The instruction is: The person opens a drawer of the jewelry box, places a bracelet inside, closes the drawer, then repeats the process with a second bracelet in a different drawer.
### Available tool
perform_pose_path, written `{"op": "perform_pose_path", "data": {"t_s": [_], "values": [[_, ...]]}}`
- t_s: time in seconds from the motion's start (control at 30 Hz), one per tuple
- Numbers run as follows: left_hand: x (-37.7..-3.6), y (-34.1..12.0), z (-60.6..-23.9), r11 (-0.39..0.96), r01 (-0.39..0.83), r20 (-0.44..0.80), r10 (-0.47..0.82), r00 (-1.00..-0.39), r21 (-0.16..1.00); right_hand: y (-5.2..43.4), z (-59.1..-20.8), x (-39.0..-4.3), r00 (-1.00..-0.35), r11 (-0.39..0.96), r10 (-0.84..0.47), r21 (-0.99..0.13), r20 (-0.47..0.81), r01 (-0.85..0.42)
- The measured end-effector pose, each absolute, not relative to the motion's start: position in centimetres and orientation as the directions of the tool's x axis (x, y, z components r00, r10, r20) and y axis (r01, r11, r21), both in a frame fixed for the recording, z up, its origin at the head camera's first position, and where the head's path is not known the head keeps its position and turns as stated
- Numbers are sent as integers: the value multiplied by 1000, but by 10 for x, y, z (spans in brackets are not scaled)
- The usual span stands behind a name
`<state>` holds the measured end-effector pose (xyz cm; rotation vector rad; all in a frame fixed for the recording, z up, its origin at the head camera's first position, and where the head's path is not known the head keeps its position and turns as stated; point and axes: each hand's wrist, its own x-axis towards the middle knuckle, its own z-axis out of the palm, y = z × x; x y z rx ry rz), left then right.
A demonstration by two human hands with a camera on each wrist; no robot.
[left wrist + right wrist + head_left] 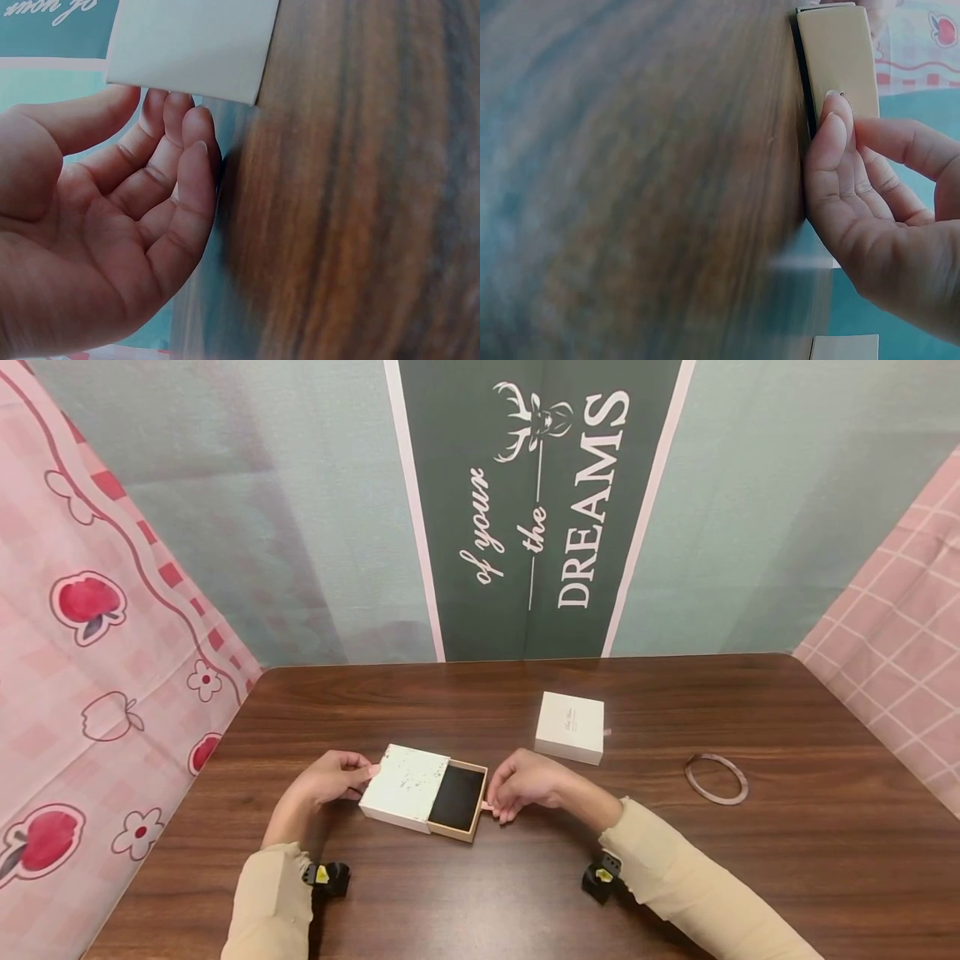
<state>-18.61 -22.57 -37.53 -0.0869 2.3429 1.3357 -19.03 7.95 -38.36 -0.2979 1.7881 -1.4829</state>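
Note:
A white slide-out gift box sits on the table in front of me. Its speckled sleeve (405,783) covers the left part, and the tan-edged drawer (471,832) sticks out to the right, showing a black lining (456,797). My left hand (330,777) holds the sleeve's left end between thumb and fingertips, as the left wrist view also shows at the white sleeve (195,45). On the other side, my right hand (525,783) pinches a small pink ribbon tab (487,807) at the drawer's end. Fingers partly hide the drawer front (840,60) in the right wrist view.
Another white box (570,727), with lettering on its lid, stands behind my right hand. Farther right lies a pale ring-shaped bangle (716,779) on the brown wooden table (525,902). Printed cloths hang at the back and both sides.

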Motion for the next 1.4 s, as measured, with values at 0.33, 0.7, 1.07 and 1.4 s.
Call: {"op": "perform_pose_path", "data": {"t_s": [0.33,0.7,1.07,1.4], "values": [[-187,-227,-376,524,-255,-398,180,-899,813,84,-384,-190,-662,297,-628,-912,-409,281],[-187,-227,-376,524,-259,-401,176,-899,812,88,-383,-190,-651,308,-635,-909,-416,281],[-187,-227,-375,524,-266,-407,172,-897,809,93,-382,-188,-643,294,-651,-915,-404,278],[-187,-227,-377,515,-262,-400,178,-899,816,97,-385,-189,-632,288,-660,-914,-406,287]]}}
